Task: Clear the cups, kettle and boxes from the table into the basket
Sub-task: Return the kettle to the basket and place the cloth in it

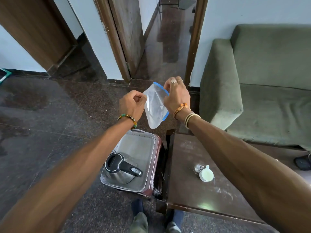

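A clear plastic zip bag [154, 106] with a blue strip hangs in the air above the floor, held between both hands. My left hand [131, 103] pinches its left edge. My right hand [175, 95] grips its top right edge. Below them a grey perforated basket [148, 148] stands on a low stool beside the table, with a steel kettle [121, 170] with a black lid and handle inside it. On the dark wooden table [193, 190] stand a white cup [206, 174] and a small clear glass [197, 167], touching each other.
A green sofa [260, 81] stands right behind the table. An open doorway [161, 47] lies straight ahead. Dark stone floor spreads to the left. My feet [139, 221] are at the bottom edge. A dark shoe [303, 163] lies by the sofa.
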Tool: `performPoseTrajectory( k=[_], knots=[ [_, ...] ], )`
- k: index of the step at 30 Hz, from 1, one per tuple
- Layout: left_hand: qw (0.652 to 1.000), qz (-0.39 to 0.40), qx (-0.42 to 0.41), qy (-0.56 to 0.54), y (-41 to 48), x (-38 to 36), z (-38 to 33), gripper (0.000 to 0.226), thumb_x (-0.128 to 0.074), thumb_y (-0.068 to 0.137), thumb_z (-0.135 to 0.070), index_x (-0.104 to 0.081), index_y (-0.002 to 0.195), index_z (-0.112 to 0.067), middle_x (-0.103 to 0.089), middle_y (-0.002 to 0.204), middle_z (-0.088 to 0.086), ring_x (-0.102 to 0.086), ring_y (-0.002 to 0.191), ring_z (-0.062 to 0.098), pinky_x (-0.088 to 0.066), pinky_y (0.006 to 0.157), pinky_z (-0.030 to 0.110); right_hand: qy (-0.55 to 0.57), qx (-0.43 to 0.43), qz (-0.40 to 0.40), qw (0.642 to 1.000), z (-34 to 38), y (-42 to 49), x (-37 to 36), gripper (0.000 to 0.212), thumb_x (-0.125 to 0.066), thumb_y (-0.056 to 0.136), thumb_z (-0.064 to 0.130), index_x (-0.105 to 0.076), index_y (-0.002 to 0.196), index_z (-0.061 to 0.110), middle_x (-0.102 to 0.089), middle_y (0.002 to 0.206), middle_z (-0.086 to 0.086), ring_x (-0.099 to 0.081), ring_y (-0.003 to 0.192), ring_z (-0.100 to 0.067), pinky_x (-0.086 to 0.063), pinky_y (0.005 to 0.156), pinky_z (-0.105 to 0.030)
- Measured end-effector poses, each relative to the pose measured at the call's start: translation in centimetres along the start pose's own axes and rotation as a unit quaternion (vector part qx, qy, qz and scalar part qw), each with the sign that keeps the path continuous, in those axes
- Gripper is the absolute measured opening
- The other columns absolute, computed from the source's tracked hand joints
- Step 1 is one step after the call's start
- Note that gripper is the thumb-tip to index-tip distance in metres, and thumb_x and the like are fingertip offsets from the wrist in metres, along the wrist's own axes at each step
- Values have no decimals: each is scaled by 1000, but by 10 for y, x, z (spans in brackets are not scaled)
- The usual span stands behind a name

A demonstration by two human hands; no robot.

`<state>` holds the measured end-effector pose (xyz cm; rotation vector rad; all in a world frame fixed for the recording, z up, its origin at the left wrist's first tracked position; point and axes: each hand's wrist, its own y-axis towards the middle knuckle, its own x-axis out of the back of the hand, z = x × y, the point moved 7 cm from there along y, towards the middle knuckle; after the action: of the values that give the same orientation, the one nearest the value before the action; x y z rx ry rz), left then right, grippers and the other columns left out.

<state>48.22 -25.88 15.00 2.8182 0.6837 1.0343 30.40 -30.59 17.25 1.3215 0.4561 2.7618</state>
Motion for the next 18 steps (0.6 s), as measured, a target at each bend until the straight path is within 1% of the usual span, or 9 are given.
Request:
performPoseTrajectory(
  k=[2,5,7,9,11,13,15,17,18],
  knots=[
    [999,3,26,-42,-1,-4,1,6,-69,85,-28,-67,81,-23,-67,74,-10,-69,67,12,-61,61,38,-87,104,11,991,12,-8,-6,21,-73,75,-2,-64,91,9,-57,103,-8,-56,91,-24,-52,75,-32],
    [995,20,34,-87,-2,-12,0,7,-70,84,-22,-71,84,-14,-71,73,0,-71,61,16,-61,56,38,-181,205,123,954,15,-20,-30,17,-71,81,1,-71,96,8,-64,106,-11,-59,101,-31,-49,89,-37],
    [993,26,38,-113,-4,-16,-1,6,-69,84,-18,-72,83,-12,-71,71,5,-71,58,19,-60,52,33,-190,163,213,945,2,-24,-46,27,-68,85,5,-71,110,14,-66,116,-11,-62,107,-33,-50,93,-39],
    [991,34,42,-121,-7,-19,0,6,-67,82,-15,-73,82,-12,-72,70,6,-71,57,20,-58,51,29,-168,89,271,944,-11,-26,-57,31,-61,87,6,-71,114,20,-68,115,-9,-64,102,-33,-52,88,-36],
    [991,45,44,-117,-10,-23,0,8,-67,81,-16,-72,83,-10,-72,70,6,-70,55,19,-60,54,35,-151,53,301,940,-18,-26,-63,30,-51,90,10,-74,107,19,-70,106,-7,-64,92,-29,-51,78,-30],
    [993,48,38,-104,-14,-27,1,11,-66,80,-19,-73,83,-11,-72,71,4,-70,58,20,-61,59,41,-51,-21,334,941,-23,-29,-69,27,-49,92,9,-73,105,9,-70,98,-8,-65,84,-24,-55,71,-29],
    [994,58,28,-89,-18,-32,-2,13,-66,79,-24,-73,83,-14,-72,74,0,-71,66,21,-61,64,44,40,-109,365,924,-24,-40,-74,26,-48,95,4,-67,112,3,-67,105,-8,-65,93,-22,-56,73,-30],
    [993,70,24,-89,-21,-38,-5,16,-66,79,-29,-73,83,-15,-72,75,-2,-71,69,20,-60,67,45,-38,-71,388,918,-23,-45,-81,27,-44,97,8,-63,116,3,-63,118,-6,-60,108,-23,-49,71,-21],
    [993,70,24,-91,-22,-39,-7,17,-66,80,-30,-73,83,-15,-72,74,-2,-71,68,20,-60,66,44,17,-126,369,921,-28,-43,-80,28,-44,98,11,-61,117,2,-63,123,-9,-61,105,-22,-47,61,-15]
  ],
)
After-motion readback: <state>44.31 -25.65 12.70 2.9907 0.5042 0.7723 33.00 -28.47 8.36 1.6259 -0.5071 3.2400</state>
